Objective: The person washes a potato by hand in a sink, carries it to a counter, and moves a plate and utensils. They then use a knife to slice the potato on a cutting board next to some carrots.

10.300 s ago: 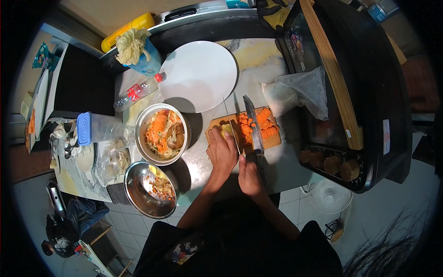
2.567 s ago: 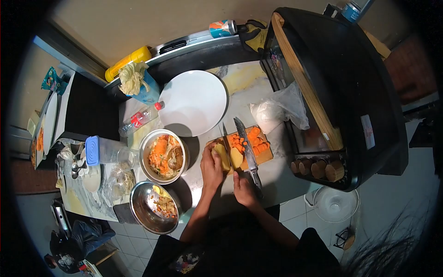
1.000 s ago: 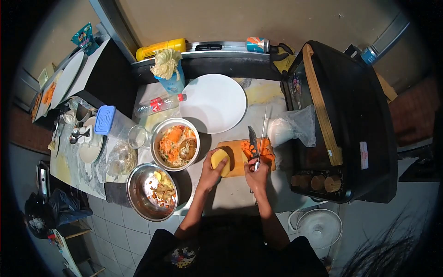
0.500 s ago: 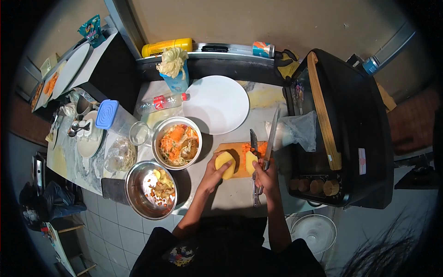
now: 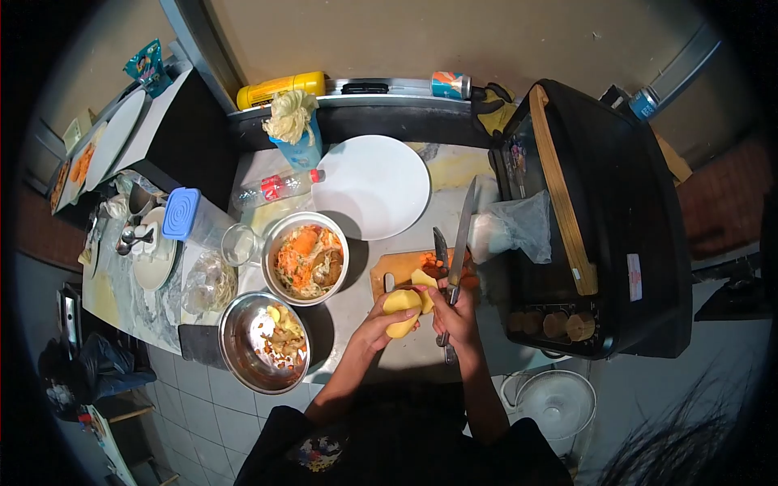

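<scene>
My left hand (image 5: 373,328) is closed around a large piece of peeled potato (image 5: 399,308). My right hand (image 5: 458,320) grips a long knife (image 5: 464,231), blade pointing away from me, and pinches a thinner potato slice (image 5: 425,282) between its fingers. The slice is right beside the large piece, the two seeming to touch. Beneath the hands is a wooden cutting board (image 5: 389,266) with small chopped orange pieces, apparently carrot (image 5: 429,261). A second, darker knife (image 5: 440,245) lies on the board, partly hidden by the right hand.
Left of the board stand a white bowl (image 5: 345,266) of shredded vegetables and a steel bowl (image 5: 227,356) with peelings. Behind are a white plate (image 5: 373,182) and a plastic bottle (image 5: 275,188). A black oven (image 5: 632,219) bounds the right side, a plastic bag (image 5: 519,227) beside it.
The potato piece and the slice have come together; the right hand has moved left and toward me with the knife. The view has shifted slightly.
</scene>
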Demonstrator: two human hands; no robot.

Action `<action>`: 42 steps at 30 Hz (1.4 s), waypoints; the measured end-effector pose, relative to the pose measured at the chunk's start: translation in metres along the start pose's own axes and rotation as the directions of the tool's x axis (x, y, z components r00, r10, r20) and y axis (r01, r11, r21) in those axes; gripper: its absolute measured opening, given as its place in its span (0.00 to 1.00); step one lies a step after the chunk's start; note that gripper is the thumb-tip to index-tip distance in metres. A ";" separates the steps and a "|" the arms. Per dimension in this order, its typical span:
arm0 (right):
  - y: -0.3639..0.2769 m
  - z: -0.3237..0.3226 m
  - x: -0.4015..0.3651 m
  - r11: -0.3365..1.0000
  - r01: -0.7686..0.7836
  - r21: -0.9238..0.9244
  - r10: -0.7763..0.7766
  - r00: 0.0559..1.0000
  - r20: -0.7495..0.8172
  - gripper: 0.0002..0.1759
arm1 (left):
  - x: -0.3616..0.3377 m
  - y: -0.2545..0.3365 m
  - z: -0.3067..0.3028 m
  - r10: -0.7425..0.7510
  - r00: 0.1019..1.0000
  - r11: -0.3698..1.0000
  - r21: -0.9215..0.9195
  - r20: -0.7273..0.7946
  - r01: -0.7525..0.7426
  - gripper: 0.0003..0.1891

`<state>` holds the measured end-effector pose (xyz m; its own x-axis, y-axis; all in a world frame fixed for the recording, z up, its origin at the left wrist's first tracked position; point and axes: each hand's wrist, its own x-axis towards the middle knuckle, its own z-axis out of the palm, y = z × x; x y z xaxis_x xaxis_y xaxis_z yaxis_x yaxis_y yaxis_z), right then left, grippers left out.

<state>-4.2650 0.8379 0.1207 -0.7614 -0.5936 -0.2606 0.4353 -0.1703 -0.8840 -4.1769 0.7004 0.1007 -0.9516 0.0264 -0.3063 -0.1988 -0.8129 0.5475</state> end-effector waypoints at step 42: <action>-0.040 0.002 -0.008 0.991 -0.113 0.073 0.097 0.977 0.188 0.01 | -0.028 0.039 0.031 0.266 0.782 -0.364 0.810 0.564 -0.460 0.22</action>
<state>-4.2751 0.8479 0.1594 -0.6117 -0.7443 -0.2678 0.5520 -0.1591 -0.8185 -4.1651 0.6861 0.1553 -0.9290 0.1323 0.3456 0.3204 0.7548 0.5724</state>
